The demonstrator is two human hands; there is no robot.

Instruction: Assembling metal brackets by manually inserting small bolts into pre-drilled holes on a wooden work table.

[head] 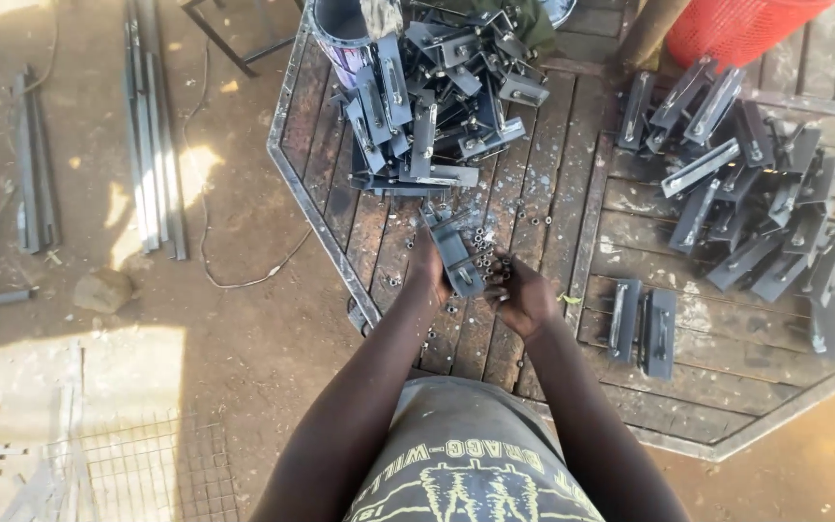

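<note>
Left hand (427, 271) is clamped on a flat grey steel latch bracket (456, 256), right hand (524, 295) pinching small nuts beside it. Looks stiff, heavyish, sharp-edged, so grip the flat sides

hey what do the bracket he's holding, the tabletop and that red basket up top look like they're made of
Bracket: probably steel, dull dark grey, flat with sharp bends, unpainted by the look.
Tabletop: weathered wooden slats with gaps, inside what looks like a metal frame.
Red basket: likely plastic, with a fine moulded mesh wall.
</note>
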